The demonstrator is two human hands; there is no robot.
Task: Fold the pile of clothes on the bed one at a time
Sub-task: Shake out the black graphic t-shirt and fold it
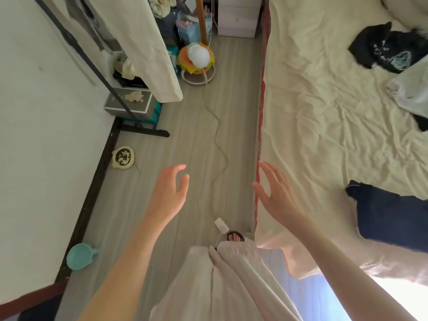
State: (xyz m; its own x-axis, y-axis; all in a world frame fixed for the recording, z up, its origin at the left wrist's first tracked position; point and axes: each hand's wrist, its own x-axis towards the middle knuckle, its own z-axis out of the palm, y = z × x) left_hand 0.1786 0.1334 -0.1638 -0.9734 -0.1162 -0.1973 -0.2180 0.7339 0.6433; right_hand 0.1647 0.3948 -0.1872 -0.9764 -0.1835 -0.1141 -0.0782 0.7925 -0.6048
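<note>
Standing beside cream-sheeted bed [324, 100], nothing being held. Spreading relaxed fingers of left hand [168, 193] and right hand [275, 193]. Leaving black printed shirt [384, 49] and navy garment [391, 214] apparently unfolded.

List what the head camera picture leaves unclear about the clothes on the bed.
- Dark navy garment: right edge cuts it off; type unclear.
- Black printed garment: crumpled, print unreadable.
- Pale garment: cut off by the right edge.
- Full pile: beyond the frame.
- Left hand and right hand hold nothing.
</note>
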